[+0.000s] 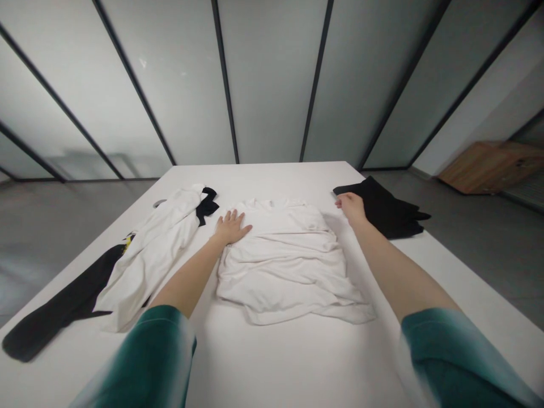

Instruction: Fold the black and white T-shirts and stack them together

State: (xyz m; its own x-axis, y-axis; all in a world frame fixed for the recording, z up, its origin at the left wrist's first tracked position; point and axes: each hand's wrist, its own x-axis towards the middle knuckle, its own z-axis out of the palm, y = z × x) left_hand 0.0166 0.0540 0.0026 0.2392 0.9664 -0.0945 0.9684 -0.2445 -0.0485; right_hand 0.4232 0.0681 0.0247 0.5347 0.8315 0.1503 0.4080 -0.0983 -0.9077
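A white garment, wrinkled across its lower part, lies spread on the white table in front of me. My left hand rests flat on its upper left edge with the fingers spread. To the right of the garment, my right hand is off the cloth, its fingers curled in, and I see nothing in them. A folded black garment lies right beside that hand; my wrist and forearm cover part of its left side. Whether the right hand touches the black cloth, I cannot tell.
Left on the table lies a loose pile: another white garment, a long black piece and a small black piece. Frosted glass panels stand behind the table. A wooden piece is at far right.
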